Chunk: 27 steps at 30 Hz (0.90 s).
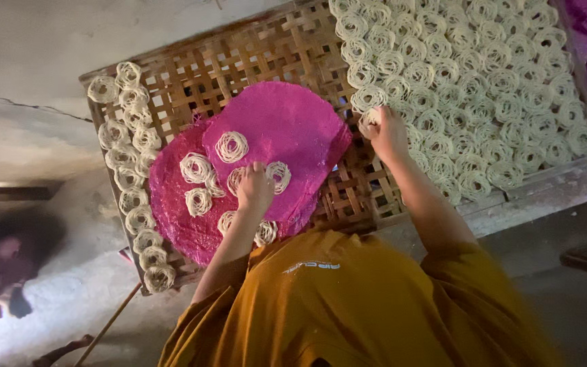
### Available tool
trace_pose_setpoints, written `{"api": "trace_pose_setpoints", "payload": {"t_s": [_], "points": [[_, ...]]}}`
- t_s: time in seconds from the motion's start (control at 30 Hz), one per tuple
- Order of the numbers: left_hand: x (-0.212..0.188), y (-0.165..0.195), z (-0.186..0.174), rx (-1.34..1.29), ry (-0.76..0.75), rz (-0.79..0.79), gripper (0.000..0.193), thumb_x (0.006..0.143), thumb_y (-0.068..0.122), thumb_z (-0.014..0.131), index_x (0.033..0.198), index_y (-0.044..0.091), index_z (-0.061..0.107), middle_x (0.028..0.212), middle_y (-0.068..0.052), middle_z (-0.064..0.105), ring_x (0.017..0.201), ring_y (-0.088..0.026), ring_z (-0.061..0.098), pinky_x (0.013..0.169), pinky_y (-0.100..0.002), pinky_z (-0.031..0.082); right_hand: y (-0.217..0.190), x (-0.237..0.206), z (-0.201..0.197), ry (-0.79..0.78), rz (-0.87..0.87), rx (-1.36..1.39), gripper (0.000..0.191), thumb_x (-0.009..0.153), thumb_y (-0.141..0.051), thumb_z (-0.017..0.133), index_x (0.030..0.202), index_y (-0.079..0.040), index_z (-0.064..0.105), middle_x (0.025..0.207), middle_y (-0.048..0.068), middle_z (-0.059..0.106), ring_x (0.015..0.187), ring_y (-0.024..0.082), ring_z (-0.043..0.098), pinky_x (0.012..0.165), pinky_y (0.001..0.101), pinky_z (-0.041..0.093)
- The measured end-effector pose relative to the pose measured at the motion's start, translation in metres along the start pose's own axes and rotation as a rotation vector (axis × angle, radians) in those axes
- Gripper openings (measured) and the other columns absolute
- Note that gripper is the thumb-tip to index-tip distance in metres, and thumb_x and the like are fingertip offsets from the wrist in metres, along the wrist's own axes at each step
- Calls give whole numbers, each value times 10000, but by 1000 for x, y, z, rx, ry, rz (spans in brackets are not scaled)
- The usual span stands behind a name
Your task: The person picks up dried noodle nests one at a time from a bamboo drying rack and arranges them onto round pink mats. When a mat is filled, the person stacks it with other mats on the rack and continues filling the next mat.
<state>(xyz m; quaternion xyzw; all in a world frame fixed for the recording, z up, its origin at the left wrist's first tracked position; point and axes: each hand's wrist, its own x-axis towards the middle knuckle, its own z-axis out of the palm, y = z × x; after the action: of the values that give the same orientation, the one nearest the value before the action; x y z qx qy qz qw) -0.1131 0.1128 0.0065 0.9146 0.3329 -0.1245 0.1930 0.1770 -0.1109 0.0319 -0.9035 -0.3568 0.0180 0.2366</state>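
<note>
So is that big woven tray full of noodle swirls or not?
Partly full. The woven tray is packed with noodle swirls on one side, but bare lattice shows in the middle, around the pink mats.

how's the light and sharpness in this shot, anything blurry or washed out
Head view: dim, soft light; the noodle coils on the right tray look pale and slightly washed out; the pink mats stay vivid; the orange shirt at the bottom is soft and blurred; the left floor falls into dark shadow.

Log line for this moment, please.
left hand: on pink round mat, among pale noodle coils | right hand: gripping one coil at woven bamboo tray
</note>
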Motion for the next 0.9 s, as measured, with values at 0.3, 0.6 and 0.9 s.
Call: {"api": "trace_pose_setpoints", "payload": {"t_s": [0.3,0.6,0.9], "points": [[-16,50,-30,-844,-267,38,299,1082,294,604,1098,2,666,835,-111,693,615,-144,564,511,-256,485,-48,-59,0,-329,310,709,306,1034,-237,620,1230,-4,589,1079,157,619,951,224,617,742,312,568],[-12,47,-54,-723,178,112,271,954,195,721,1194,78,671,1088,-83,732,848,-158,709,639,-268,607,-30,-66,9,-376,630,1288,282,1061,-125,559,1302,15,604,1091,151,683,853,229,652,759,348,556],[1,-49,-67,-427,266,-489,584,953,322,671,1415,44,445,1508,-304,310,1383,-494,330,971,-642,498,13,-65,13,19,87,38,391,933,-16,667,1311,45,590,1194,271,587,1027,463,598,819,538,522]]}}
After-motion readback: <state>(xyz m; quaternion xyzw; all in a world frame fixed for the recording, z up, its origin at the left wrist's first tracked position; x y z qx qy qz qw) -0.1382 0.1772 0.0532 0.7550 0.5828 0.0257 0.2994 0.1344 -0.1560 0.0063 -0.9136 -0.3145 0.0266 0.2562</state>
